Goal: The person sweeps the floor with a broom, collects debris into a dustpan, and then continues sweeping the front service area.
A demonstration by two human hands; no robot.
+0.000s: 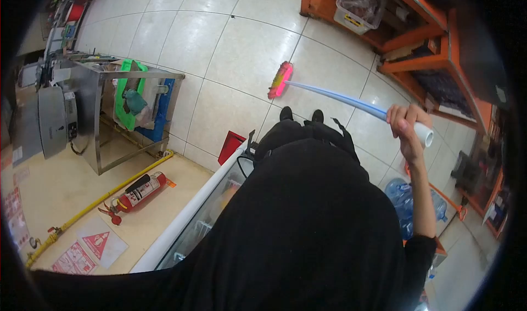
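My right hand is wrapped around the upper part of a broom handle, just below its white, hollow end. The pale blue handle slants down to a bright pink broom head with yellow and reddish bristles. That head rests on the tiled floor, a little beyond my black shoes. My left hand is out of frame; only its black sleeve stretches along the bottom left.
At left stands a metal table with a green tray. A red fire extinguisher hangs above a yellow pipe. Orange shelves stand at right, near large blue water bottles. A glass-sided case is close on my left.
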